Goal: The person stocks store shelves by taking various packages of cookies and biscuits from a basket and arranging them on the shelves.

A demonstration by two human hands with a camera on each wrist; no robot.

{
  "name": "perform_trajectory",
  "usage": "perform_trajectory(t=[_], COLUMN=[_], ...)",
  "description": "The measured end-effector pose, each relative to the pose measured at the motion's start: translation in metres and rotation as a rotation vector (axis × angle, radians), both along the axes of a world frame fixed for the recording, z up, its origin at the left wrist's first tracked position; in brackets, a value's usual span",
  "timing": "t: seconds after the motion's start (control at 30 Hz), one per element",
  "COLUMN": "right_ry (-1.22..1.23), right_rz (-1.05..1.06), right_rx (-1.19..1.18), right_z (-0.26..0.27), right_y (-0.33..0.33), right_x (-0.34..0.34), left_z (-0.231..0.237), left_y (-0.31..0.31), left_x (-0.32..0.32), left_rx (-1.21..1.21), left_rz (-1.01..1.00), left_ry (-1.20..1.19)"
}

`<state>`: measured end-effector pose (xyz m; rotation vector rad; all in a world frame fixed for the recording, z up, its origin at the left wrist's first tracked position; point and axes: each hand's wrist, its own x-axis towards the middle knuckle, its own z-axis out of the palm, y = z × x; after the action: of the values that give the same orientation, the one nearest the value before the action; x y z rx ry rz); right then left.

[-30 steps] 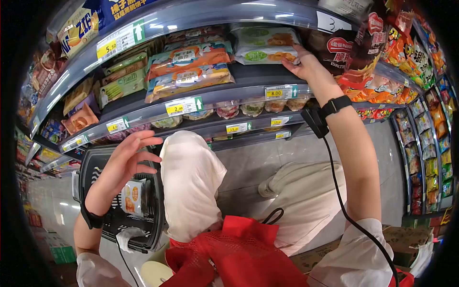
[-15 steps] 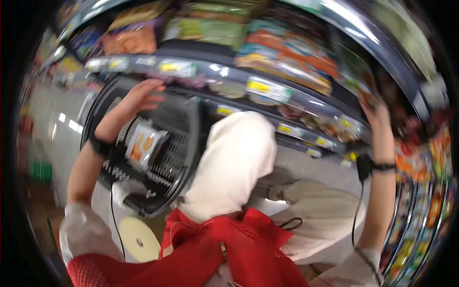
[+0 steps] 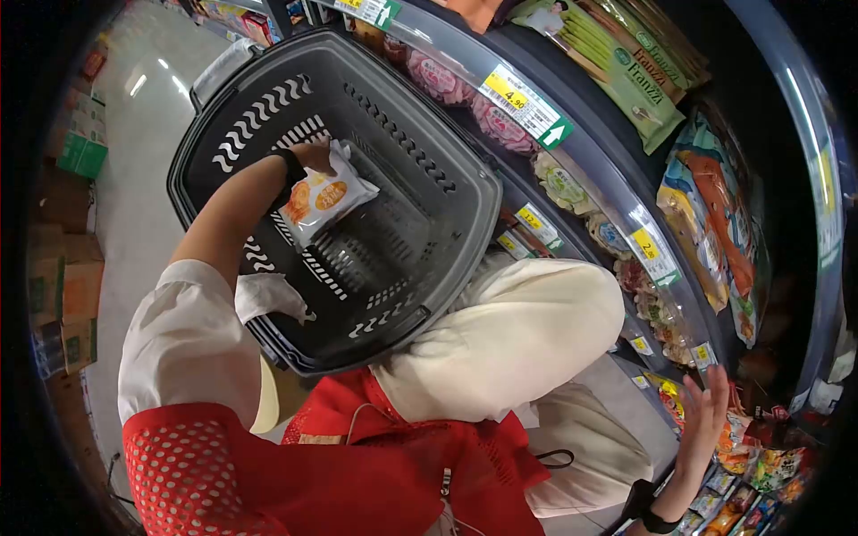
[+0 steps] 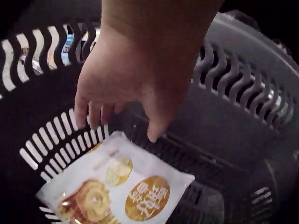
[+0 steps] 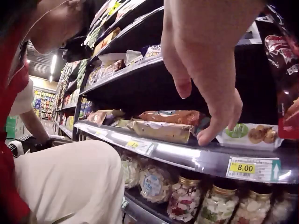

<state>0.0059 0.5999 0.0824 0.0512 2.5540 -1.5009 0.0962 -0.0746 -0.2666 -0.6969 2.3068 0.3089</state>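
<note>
Inside the dark grey shopping basket [image 3: 420, 147], my left hand [image 3: 313, 157] is at the upper end of a white cookie packet [image 3: 322, 207] with orange pictures. In the left wrist view the left hand [image 4: 135, 79] hangs over the packet [image 4: 117, 182], fingers loosely bent down, thumb apart, nothing between them. My right hand [image 3: 702, 420] is held up by the shelf at the lower right, holding nothing. The right wrist view has its relaxed fingers in front of the shelf edge, close to a white and green packet [image 5: 247, 136].
Shelves of packaged snacks curve along the right, with price tags [image 3: 527, 105] on their edges. Jars [image 5: 217, 205] and wrapped goods fill the lower shelf. My bent knee [image 3: 554, 313] sits between basket and shelf. Cardboard boxes [image 3: 76, 277] stand at the far left.
The head view has turned left toward the basket. My left hand has gone down into the basket to the cookie packet. My right hand has come away from the packets on the shelf.
</note>
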Motion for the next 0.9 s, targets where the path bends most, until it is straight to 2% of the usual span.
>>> perform_trajectory(t=[0.1, 0.13, 0.23, 0.37, 0.4, 0.43, 0.47, 0.53, 0.57, 0.6, 0.63, 0.7, 0.77, 0.8, 0.83, 0.9], right_ry=[-0.059, -0.066, -0.078, -0.106, -0.117, -0.125, -0.107, -0.12, -0.126, -0.099, -0.102, -0.086, -0.095, -0.088, -0.082, -0.084], right_rz=[-0.012, -0.007, 0.0, 0.048, 0.057, 0.055, 0.076, 0.073, 0.081, 0.121, 0.147, 0.176, 0.22, 0.233, 0.25, 0.293], right_rx=[0.013, 0.008, 0.012, 0.04, 0.061, 0.084, 0.08, 0.088, 0.078, 0.038, 0.025, -0.009, -0.029, -0.039, -0.05, -0.066], right_z=[-0.002, -0.002, -0.004, -0.008, -0.009, -0.007, -0.004, -0.002, 0.0, 0.001, 0.002, 0.004, 0.004, 0.004, 0.003, 0.003], right_y=[-0.001, -0.003, -0.006, -0.011, -0.013, -0.015, -0.019, -0.014, -0.011, -0.005, -0.004, -0.004, 0.0, 0.002, 0.005, 0.01], right_x=[0.004, 0.004, 0.006, 0.007, 0.006, 0.008, 0.011, 0.011, 0.011, 0.014, 0.015, 0.022, 0.026, 0.028, 0.031, 0.034], left_z=[-0.027, 0.011, -0.01, -0.005, 0.001, -0.014, -0.025, -0.011, 0.003, -0.021, 0.027, 0.016, 0.05, 0.09, 0.151, 0.22], left_y=[-0.001, 0.025, 0.011, 0.033, 0.041, 0.038, 0.031, 0.033, 0.033, 0.008, 0.036, 0.016, 0.01, 0.03, 0.071, 0.098], left_x=[0.008, 0.006, -0.013, -0.018, -0.018, -0.021, -0.013, -0.021, -0.02, -0.021, -0.023, -0.015, -0.008, -0.007, -0.003, 0.002], left_rx=[-0.005, -0.106, -0.097, -0.064, -0.117, -0.171, -0.106, -0.063, -0.03, 0.029, -0.062, -0.113, -0.021, 0.008, -0.07, 0.046], left_rz=[-0.134, -0.191, -0.807, -0.898, -0.916, -0.952, -0.969, -0.955, -0.993, -1.032, -0.918, -1.039, -1.1, -0.89, -0.832, -0.844], left_ry=[0.174, 0.167, 0.151, -0.047, -0.068, -0.085, 0.065, -0.18, -0.169, -0.088, -0.219, -0.05, 0.287, 0.31, 0.346, 0.4])
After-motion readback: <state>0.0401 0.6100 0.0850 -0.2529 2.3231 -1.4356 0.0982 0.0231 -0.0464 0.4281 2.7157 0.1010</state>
